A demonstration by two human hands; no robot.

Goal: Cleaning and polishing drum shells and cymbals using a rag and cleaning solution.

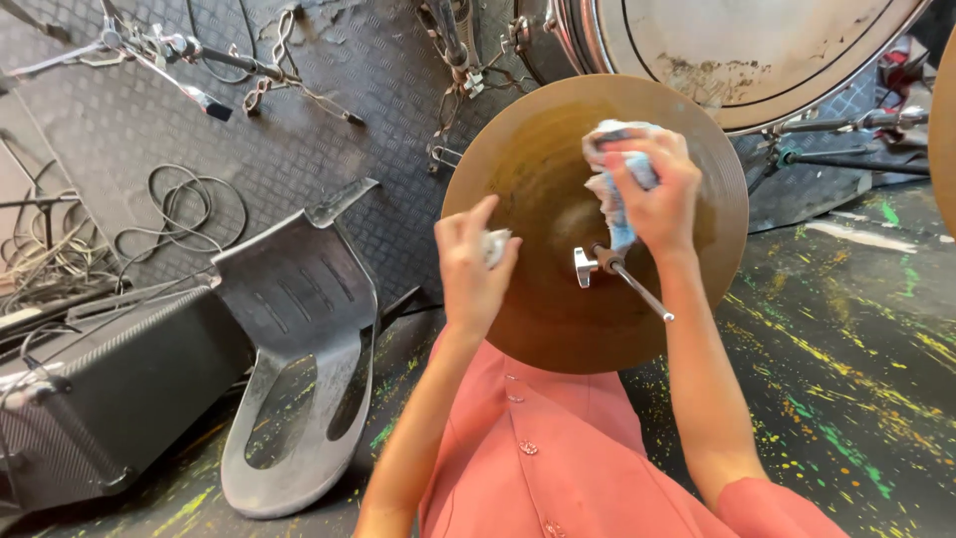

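A round brass cymbal (558,149) sits on a metal stand rod (632,284) with a wing nut at its centre, straight in front of me. My right hand (657,189) presses a crumpled white and blue cloth (612,199) against the cymbal's upper right face. My left hand (473,259) rests on the cymbal's left side, its fingers closed on a small white wad (495,245). Pink clothing shows below the cymbal.
A bass drum (757,60) stands behind the cymbal. A grey plastic chair (299,329) lies tipped over at the left, beside a black speaker box (110,399). Cables (184,209) and microphone stands (149,50) lie on the checkered mat. The floor at right is paint-spattered.
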